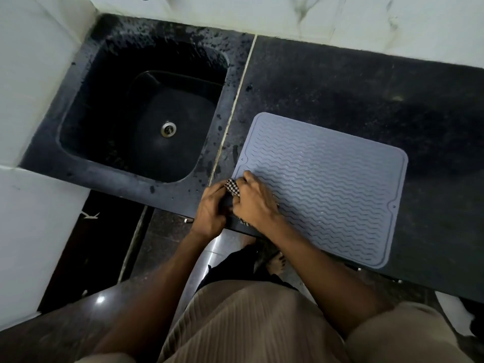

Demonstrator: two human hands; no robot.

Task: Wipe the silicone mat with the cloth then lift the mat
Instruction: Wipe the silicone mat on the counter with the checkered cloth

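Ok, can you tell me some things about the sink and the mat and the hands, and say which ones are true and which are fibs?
1. The mat lies flat on the counter, right of the sink. True.
2. The cloth is plain white. False: it is checked, dark and light.
3. Both hands are on the cloth at the mat's near left corner. True: left hand, right hand.
4. The sink is full of dishes. False: only its drain shows.
5. The mat is smooth. False: it has wavy ridges.
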